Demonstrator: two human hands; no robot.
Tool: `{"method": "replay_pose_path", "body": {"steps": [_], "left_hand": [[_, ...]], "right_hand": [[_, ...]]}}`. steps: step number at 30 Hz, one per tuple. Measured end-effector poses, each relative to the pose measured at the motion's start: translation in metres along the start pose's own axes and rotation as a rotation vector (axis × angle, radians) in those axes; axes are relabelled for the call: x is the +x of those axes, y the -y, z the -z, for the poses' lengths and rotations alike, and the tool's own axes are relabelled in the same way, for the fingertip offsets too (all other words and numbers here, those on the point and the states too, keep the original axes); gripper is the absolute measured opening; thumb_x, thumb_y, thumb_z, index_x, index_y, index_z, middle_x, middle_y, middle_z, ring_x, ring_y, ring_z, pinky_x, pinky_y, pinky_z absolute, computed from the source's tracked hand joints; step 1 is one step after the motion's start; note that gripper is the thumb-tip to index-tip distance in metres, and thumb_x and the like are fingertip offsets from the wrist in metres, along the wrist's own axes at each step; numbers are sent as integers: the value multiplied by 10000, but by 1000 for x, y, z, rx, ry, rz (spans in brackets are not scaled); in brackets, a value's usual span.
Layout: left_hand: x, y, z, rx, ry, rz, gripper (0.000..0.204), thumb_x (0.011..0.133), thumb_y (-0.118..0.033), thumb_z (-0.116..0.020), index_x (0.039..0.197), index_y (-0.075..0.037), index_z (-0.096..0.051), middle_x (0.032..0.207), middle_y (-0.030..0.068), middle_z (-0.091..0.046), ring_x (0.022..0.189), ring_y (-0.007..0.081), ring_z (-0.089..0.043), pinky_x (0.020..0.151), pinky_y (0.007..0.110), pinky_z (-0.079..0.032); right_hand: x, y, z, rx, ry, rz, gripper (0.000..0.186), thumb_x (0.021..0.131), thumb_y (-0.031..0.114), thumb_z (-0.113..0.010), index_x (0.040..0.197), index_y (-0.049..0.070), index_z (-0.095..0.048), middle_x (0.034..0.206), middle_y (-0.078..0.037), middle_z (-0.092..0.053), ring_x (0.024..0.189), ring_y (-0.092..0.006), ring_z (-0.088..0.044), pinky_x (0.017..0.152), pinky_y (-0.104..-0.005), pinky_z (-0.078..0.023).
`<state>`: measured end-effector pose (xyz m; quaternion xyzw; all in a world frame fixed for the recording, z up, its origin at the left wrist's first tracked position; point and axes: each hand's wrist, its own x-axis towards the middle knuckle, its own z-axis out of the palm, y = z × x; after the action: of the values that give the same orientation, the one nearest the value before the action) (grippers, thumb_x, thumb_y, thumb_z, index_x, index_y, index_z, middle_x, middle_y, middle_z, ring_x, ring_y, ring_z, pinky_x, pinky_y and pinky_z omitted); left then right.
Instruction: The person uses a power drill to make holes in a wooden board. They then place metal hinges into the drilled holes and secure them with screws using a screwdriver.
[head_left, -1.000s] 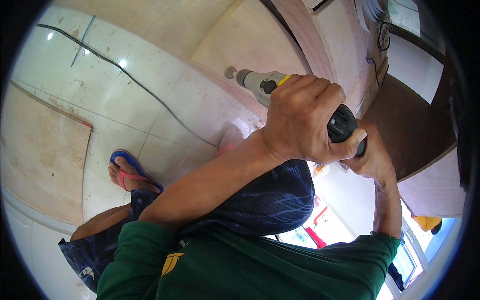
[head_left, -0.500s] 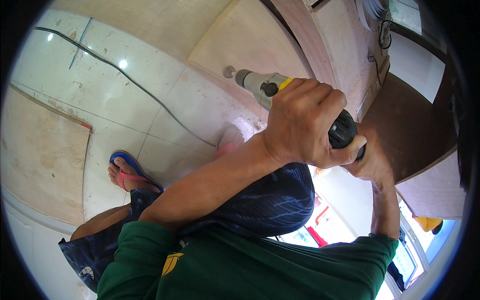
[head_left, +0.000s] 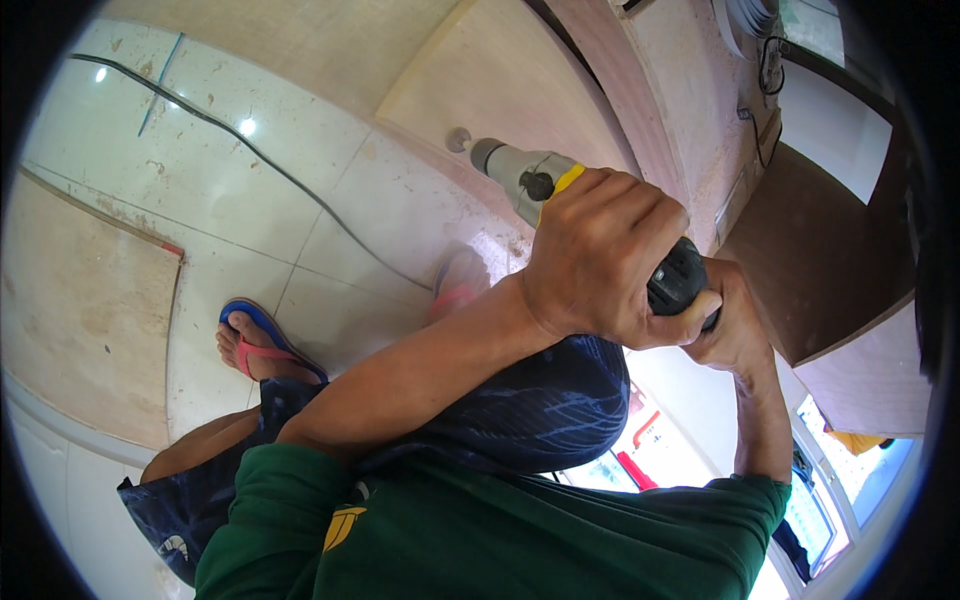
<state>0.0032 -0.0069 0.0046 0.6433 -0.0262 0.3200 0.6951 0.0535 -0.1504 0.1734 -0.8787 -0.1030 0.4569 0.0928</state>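
Note:
A grey power drill (head_left: 515,175) with yellow and black parts slants across the upper middle, its nose towards the upper left. My left hand (head_left: 605,250) wraps over the body from above, fingers curled round it. At the black rear end (head_left: 678,278), my right hand (head_left: 728,315) is closed round the tool, partly hidden behind the left one. A round bit (head_left: 458,140) at the drill's nose meets a pale wooden board (head_left: 530,80) near its edge; whether it is sunk into the wood cannot be seen.
A dark cable (head_left: 300,190) runs over the dusty tiled floor (head_left: 220,215) towards my feet in flip-flops. Another wooden panel (head_left: 85,310) lies at the left. Brown curved furniture (head_left: 810,250) stands at the right, below hanging wires (head_left: 768,80).
The drill's rear end and both hands have shifted slightly down and left. The bit stays at the same spot on the board.

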Motion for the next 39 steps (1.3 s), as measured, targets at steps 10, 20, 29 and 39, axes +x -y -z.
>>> {"method": "replay_pose_path", "body": {"steps": [10,20,29,39], "left_hand": [[-1,-2,9,-1,4,3,521,845,-533,-776,935,-23,-714,828,140,-711,749,304,-704,722,419,-551],[-2,-1,21,-41,18,4,517,844,-515,-779,959,-14,-726,857,150,-730,774,316,-720,744,417,-568],[5,4,24,-59,-84,-17,493,846,-525,-763,911,-40,-701,803,131,-695,731,313,-712,707,416,-565],[16,8,10,-23,-184,-9,519,873,-584,-716,780,-81,-622,666,85,-583,610,296,-637,628,420,-517]], "right_hand": [[1,9,-3,12,-11,-32,424,683,161,-902,1049,32,-732,849,-139,-754,763,-289,-749,738,-407,-581],[-3,22,-9,-5,2,-68,439,681,165,-902,1065,26,-741,860,-146,-762,784,-290,-762,750,-404,-585],[1,37,-2,-68,-20,4,446,673,127,-887,1085,31,-743,861,-161,-774,777,-328,-770,754,-423,-588],[9,42,15,-79,2,-22,395,697,97,-856,1067,11,-748,830,-168,-752,733,-297,-743,736,-411,-571]]}}
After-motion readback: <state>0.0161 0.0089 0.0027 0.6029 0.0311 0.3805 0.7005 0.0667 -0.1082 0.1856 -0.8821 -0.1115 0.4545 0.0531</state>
